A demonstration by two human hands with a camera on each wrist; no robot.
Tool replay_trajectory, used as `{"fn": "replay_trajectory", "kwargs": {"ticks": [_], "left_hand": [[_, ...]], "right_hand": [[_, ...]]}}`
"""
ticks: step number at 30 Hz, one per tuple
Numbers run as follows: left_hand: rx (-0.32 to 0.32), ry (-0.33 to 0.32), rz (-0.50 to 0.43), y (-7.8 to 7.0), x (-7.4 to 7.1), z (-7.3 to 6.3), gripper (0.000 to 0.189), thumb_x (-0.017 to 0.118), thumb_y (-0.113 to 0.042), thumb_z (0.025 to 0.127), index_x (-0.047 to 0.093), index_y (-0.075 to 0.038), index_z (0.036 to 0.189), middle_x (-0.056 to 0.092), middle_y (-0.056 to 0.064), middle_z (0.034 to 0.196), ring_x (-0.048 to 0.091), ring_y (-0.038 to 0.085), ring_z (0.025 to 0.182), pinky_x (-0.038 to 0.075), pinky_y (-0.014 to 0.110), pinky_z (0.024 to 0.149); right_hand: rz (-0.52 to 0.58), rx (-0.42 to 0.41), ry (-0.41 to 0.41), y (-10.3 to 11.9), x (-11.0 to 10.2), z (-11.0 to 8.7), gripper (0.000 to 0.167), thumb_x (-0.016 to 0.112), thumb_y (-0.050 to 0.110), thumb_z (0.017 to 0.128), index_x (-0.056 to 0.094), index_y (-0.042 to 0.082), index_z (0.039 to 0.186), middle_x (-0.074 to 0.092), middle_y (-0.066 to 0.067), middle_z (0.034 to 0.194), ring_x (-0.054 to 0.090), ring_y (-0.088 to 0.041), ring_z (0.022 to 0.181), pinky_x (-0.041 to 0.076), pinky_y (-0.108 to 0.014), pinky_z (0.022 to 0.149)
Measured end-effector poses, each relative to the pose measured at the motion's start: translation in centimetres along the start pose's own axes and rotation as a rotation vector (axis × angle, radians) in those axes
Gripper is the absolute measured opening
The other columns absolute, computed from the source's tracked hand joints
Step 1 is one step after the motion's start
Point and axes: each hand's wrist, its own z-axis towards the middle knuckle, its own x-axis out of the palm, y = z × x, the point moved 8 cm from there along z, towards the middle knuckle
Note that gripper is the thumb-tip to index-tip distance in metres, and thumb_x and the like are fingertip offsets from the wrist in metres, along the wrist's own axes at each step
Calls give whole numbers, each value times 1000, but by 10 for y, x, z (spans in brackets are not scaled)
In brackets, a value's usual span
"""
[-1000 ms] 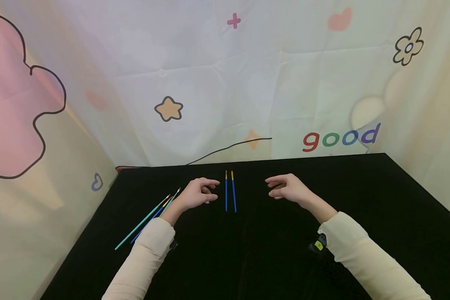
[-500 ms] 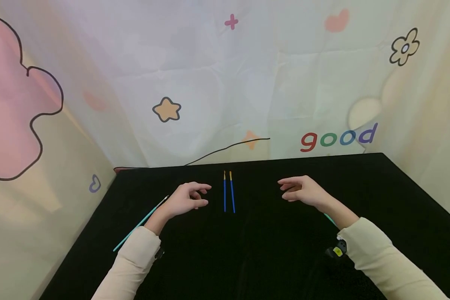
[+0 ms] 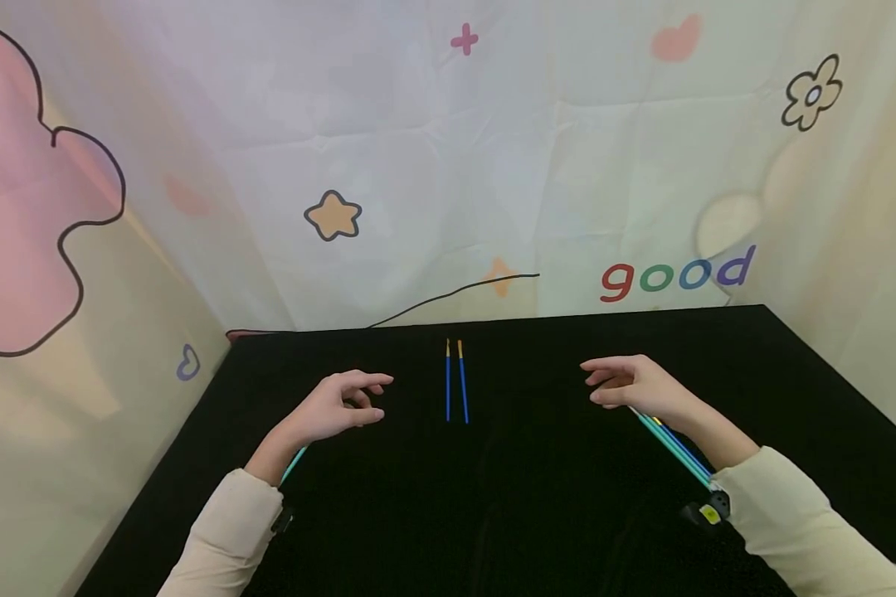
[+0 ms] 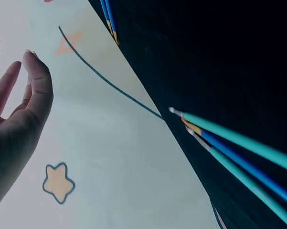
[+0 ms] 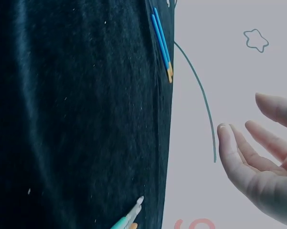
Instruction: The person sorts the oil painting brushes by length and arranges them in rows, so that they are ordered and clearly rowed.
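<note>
Two blue paintbrushes (image 3: 448,390) with orange tips lie side by side at the middle of the black table. My left hand (image 3: 339,406) hovers to their left, holding nothing, its fingers loosely bent and thumb apart. Under its wrist shows part of a teal brush (image 3: 294,464); in the left wrist view two teal brushes and a blue brush (image 4: 248,167) lie together. To the right, my right hand (image 3: 638,388) is also raised with relaxed fingers and nothing in them. Teal brushes (image 3: 672,448) and a blue brush (image 3: 679,444) lie beneath that wrist, partly hidden by the arm.
The black cloth table (image 3: 508,514) reaches back to a pale printed curtain (image 3: 418,166) with a star, a flower and the word "good". The curtain also hangs along both sides. Each wrist wears a small dark camera (image 3: 711,510).
Both hands have moved apart and slightly toward me, the left to the left and the right to the right. The two middle brushes stay put; more of the right-hand brushes now shows.
</note>
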Motion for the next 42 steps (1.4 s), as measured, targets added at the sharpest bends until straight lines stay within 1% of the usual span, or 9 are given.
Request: {"fn": "replay_trajectory", "kwargs": {"ticks": [7,11,14,18,22,29,34,37,42], "left_hand": [[-47,-10,28,11,-11,-17,47,62,-15,86,49,-7,130,51,15,115,57,17,78,49,37,66],[-59,-14,28,15,-15,-25,47,62,-16,86,49,-8,130,51,15,114,57,18,77,49,37,67],[-62,-12,17,19,-17,-30,47,62,-15,86,49,-6,131,51,16,114,56,18,75,48,36,66],[-70,-3,2,25,-18,-36,47,61,-13,86,47,-2,131,50,20,114,55,16,74,49,36,64],[-87,10,-11,32,-20,-42,48,61,-13,87,46,-1,131,48,24,116,56,19,73,49,37,65],[-129,9,-28,44,-24,-51,47,60,-13,88,46,-1,131,47,27,118,58,23,87,50,42,68],[-165,1,-39,56,-28,-58,48,60,-15,88,46,1,131,47,28,116,58,28,81,50,42,67],[-183,-9,-46,62,-32,-62,50,61,-16,87,46,2,131,48,28,116,58,32,80,50,41,67],[-186,-21,-49,69,-37,-66,47,60,-12,87,46,3,130,47,30,117,58,31,79,51,37,65]], "right_hand": [[28,21,0,-6,-7,-11,53,61,12,86,41,-6,131,52,-22,114,59,-24,93,50,-37,79],[31,13,1,-8,-11,-16,53,61,13,86,41,-6,132,52,-22,113,59,-23,93,50,-33,78],[37,7,8,-11,-14,-19,54,60,13,86,39,-8,132,51,-24,114,59,-27,93,50,-32,77],[33,8,18,-17,-17,-23,54,60,12,86,38,-10,131,50,-27,114,59,-30,94,50,-34,78],[27,22,26,-25,-20,-27,54,59,12,87,38,-11,131,50,-28,113,59,-31,93,50,-36,77],[43,53,49,-39,-26,-32,53,59,11,86,39,-14,128,52,-26,107,59,-28,89,50,-33,74],[63,81,68,-53,-29,-36,52,59,8,85,39,-15,127,51,-28,109,59,-28,87,51,-34,73],[56,89,73,-60,-32,-38,51,59,7,84,39,-15,126,49,-28,110,58,-26,85,51,-34,72],[32,120,71,-70,-38,-41,52,60,6,82,40,-14,126,48,-28,110,57,-22,84,50,-34,72]]}}
